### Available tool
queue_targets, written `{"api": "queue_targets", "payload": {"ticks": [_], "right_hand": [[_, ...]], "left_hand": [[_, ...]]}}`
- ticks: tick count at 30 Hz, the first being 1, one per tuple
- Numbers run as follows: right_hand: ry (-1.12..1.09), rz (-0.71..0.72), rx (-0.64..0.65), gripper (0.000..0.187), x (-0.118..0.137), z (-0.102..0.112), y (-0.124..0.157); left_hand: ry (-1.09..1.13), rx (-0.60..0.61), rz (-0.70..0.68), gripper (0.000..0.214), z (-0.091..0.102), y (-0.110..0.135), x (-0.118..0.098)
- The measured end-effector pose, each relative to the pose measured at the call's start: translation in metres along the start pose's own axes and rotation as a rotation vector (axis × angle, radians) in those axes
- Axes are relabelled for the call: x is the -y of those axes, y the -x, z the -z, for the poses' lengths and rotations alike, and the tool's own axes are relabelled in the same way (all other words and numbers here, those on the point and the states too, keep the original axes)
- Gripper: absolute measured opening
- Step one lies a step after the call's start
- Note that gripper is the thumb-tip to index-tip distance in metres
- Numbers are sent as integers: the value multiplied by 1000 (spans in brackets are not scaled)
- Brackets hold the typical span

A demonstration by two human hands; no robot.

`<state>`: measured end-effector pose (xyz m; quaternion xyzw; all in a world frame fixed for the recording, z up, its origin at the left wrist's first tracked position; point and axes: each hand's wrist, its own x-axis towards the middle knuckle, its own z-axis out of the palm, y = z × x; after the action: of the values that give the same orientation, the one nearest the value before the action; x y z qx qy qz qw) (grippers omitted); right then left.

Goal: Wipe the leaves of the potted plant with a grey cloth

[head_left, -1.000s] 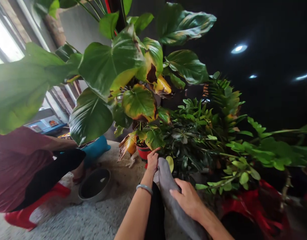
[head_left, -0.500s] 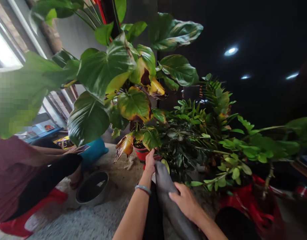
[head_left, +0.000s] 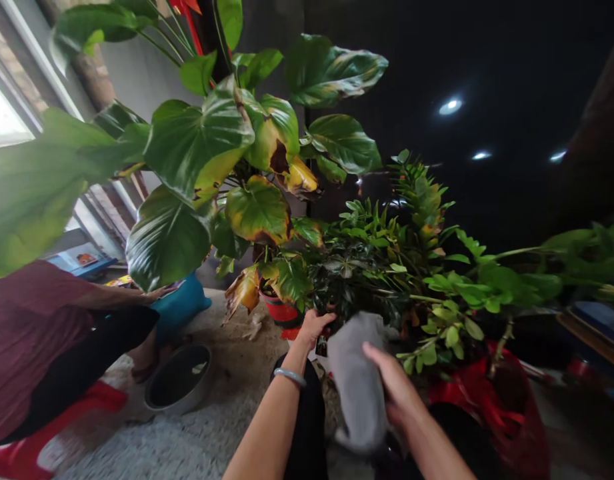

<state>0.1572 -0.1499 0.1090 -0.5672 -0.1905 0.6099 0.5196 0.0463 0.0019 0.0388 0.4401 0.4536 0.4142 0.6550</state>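
Grey cloth under right hand; no writing legible.

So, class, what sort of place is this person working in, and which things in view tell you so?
Probably an indoor room at home: large-leaved potted plants in red pots, a pale carpet on the floor, a window at left and recessed ceiling lights.

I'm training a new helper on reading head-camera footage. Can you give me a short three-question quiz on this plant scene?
1. True or false: the right hand lies on a grey cloth.
2. The left hand reaches toward: A) the round basin B) the dark leafy plant C) the blue cushion.
3. What does the left wrist wear?

Key: 1 true. 2 B. 3 a pale bracelet.
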Motion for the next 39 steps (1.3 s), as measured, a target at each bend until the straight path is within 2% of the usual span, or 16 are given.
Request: {"api": "queue_targets", "payload": {"ticks": [2, 4, 7, 9, 12, 15, 18, 20, 22, 25, 27, 30, 33, 34, 36, 39], "right_hand": [[63, 52, 13, 33, -23, 7, 12], [108, 148, -67, 36, -20, 20, 23], [77, 394, -341, 38, 25, 35, 20], [-91, 495, -480, 35, 56, 34, 4], [-328, 307, -421, 23, 59, 16, -21], [-314, 52, -274, 15, 12, 0, -18], [-299, -140, -205, 23, -29, 3, 8], [-299, -121, -201, 31, -23, 12, 24], [-288, 35, -240, 40, 8, 20, 27], [-337, 350, -403, 45, 65, 19, 6], [-403, 348, -416, 37, 78, 8, -14], [-401, 105, -260, 23, 44, -10, -26], [-278, -104, -159, 26, -14, -11, -5], [-218, -112, -155, 32, -26, -6, 5], [-138, -46, -186, 40, -25, 7, 21], [-150, 184, -344, 42, 23, 22, 19]], "left_hand": [[-27, 18, -11, 19, 1, -1, -1], [-29, 13, -19, 20, 3, -2, -2], [-4, 11, -26, 21, 5, -3, -4], [-14, 27, -4, 22, 5, -4, -4], [-46, 42, 14, 22, 4, -4, -2], [-83, 61, 11, 22, 5, -5, 2], [-105, 77, 36, 26, 10, -6, 4], [-88, 70, 32, 25, 12, -7, 4], [-62, 66, 22, 24, 13, -8, 3], [-48, 55, 28, 24, 12, -7, 2], [-46, 45, 34, 24, 10, -7, 2], [-65, 72, 22, 21, 9, -5, 3], [-100, 89, 26, 21, 10, -4, 1], [-102, 86, 30, 21, 11, -4, 1], [-85, 75, 24, 20, 12, -4, -1], [-56, 87, 5, 21, 13, -4, -1]]}}
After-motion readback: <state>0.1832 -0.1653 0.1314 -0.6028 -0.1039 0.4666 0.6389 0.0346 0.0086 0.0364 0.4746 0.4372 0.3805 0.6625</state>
